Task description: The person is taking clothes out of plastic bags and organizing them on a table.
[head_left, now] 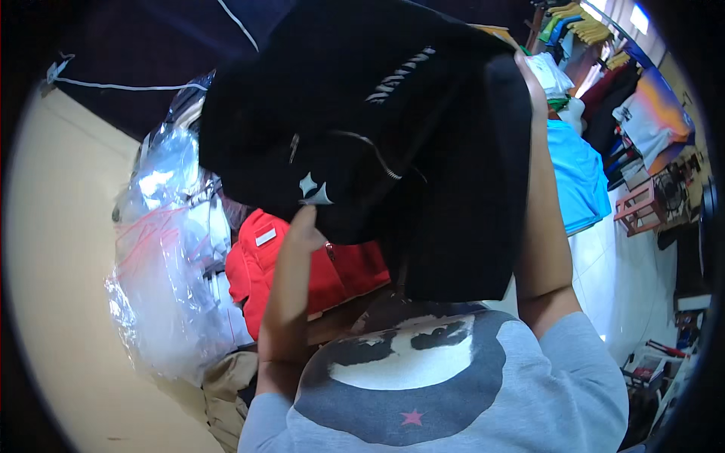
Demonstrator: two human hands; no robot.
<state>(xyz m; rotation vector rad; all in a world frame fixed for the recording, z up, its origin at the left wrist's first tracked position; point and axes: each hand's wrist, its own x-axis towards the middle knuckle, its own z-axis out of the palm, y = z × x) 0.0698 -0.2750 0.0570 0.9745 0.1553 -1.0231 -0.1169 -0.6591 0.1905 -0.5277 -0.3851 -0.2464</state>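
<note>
A black garment (pixel 453 166) hangs spread out in front of me, filling the middle of the view. It carries white printed marks, a small white star-like emblem and a thin pale curved line; its exact kind is unclear. My left hand (pixel 306 226) is closed on its lower left edge, just below the emblem. High on the right, my right hand (pixel 533 83) grips the garment's upper right edge, with most of its fingers hidden by the cloth. Behind and below the garment lies a red folded garment (pixel 264 268) with a small white label, partly covered.
Clear plastic bags (pixel 166 302) are heaped at the left by a cream wall (pixel 60 264). At the right are a bright blue cloth (pixel 575 177), hanging clothes (pixel 653 113), yellow hangers (pixel 589 29) and a reddish wooden stool (pixel 640 204). Beige cloth (pixel 226 385) lies lower left.
</note>
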